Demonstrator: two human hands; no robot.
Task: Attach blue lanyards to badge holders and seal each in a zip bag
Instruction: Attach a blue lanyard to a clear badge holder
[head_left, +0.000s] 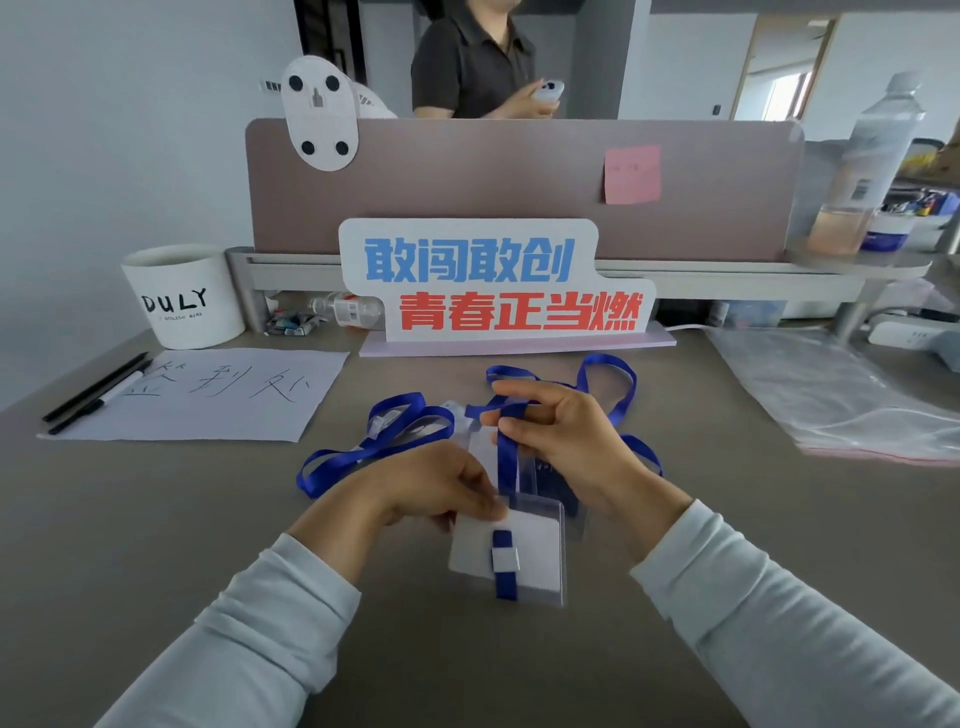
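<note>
Blue ribbon dominates the head view: a blue lanyard (506, 460) runs taut from the right hand (563, 441) down to a clear badge holder (535, 545), which is held just above the grey desk (156, 519), close to the wearer. The strap's end lies down the holder's front, with a white clip (505, 559) across it. The right hand's thumb and curled fingers pinch the strap above the holder, and the rest of the loop trails away behind that hand onto the desk. The left hand (441, 488) has its fingers curled too, pinching the holder at its upper left edge. Both forearms wear pale sleeves.

A second blue lanyard (374, 449) lies loose on the desk just left of the hands, with something clear and pale tangled in it – too blurred to name. Well apart to the right lies a flat stack of clear zip bags (841, 400).

Further back stands a white sign (493, 280) with blue and red characters, propped against a mauve partition (467, 182) that bears a pink sticky note (632, 174). To the left, a sheet of handwritten paper (208, 400) lies flat with two black pens (98, 392) at its edge, near a white cup (182, 296) lettered DULY. A clear bottle (878, 156) stands on the shelf at right. Behind the partition a person in a dark shirt (472, 57) holds a phone (549, 91).
</note>
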